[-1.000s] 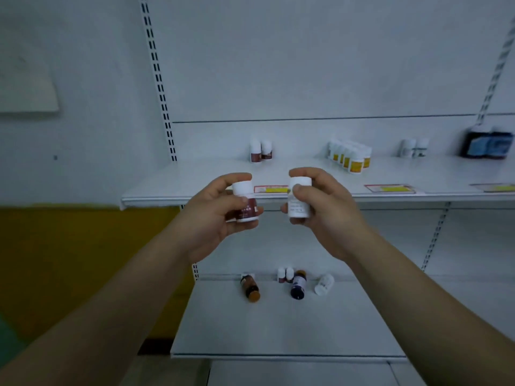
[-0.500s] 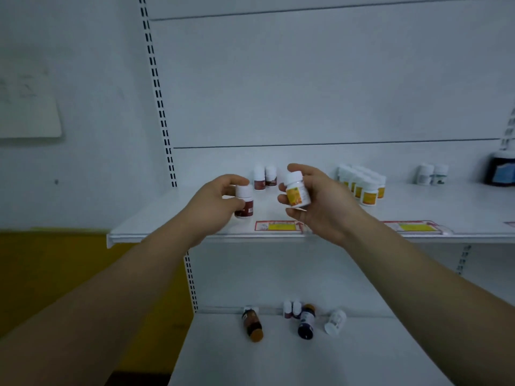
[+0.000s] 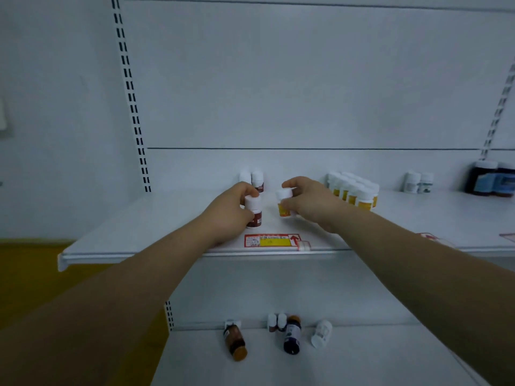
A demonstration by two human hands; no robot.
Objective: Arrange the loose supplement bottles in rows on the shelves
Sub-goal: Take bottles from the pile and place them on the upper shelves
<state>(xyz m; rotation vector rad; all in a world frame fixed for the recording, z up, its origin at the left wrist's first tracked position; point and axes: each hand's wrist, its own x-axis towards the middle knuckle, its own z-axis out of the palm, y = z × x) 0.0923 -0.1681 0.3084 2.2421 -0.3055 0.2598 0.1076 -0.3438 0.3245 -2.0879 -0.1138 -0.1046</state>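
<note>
At the white shelf (image 3: 145, 227) our left hand (image 3: 227, 210) grips a red-labelled bottle (image 3: 255, 210); our right hand (image 3: 309, 201), at three o'clock, grips a yellow-labelled bottle (image 3: 284, 195).

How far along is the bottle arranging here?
Done: the yellow-label block stands in rows on the upper shelf. In hand: the left hand grips a red-label bottle, the right hand a yellow-label bottle, both at that shelf. Left: three loose bottles lying on the lower shelf.

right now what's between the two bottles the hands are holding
Bare upper shelf lies between the red-label bottle in the left hand and the yellow-label bottle in the right hand, head view.
</note>
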